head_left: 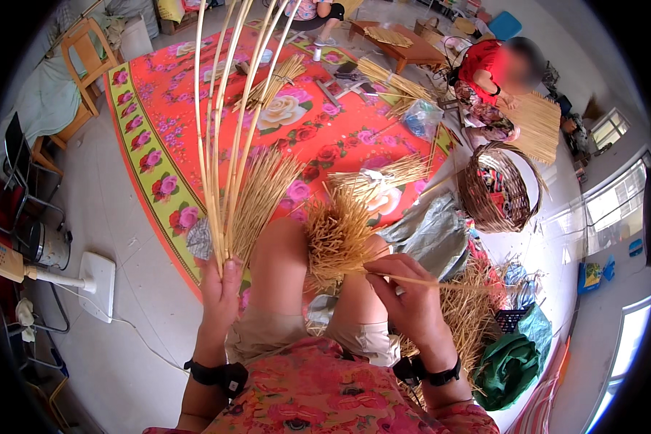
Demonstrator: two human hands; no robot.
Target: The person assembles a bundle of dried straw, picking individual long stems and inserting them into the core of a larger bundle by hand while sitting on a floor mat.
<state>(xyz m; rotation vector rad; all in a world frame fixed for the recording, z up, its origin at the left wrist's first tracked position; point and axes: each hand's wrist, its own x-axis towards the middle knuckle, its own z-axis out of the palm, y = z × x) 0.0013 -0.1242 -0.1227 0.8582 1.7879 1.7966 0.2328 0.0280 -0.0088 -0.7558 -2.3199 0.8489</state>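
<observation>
My left hand (218, 298) is closed round the lower ends of several long pale straw stalks (233, 137), which fan upward past the top of the picture. Between my knees stands a thick bundle of cut straw (338, 235), its trimmed ends facing up. Just right of that bundle, my right hand (414, 307) pinches one thin straw stalk (459, 286) that points off to the right. Its other end lies close to the bundle's side. A looser sheaf of straw (264, 199) rests on the floor cloth beyond my left knee.
A red floral cloth (195, 123) covers the floor ahead, with a tied straw bundle (380, 177) on it. At right are a wicker basket (477, 206), loose straw (459, 325) and a green bag (510, 369). A person in red (477, 69) sits beyond, near a woven straw panel (539, 126).
</observation>
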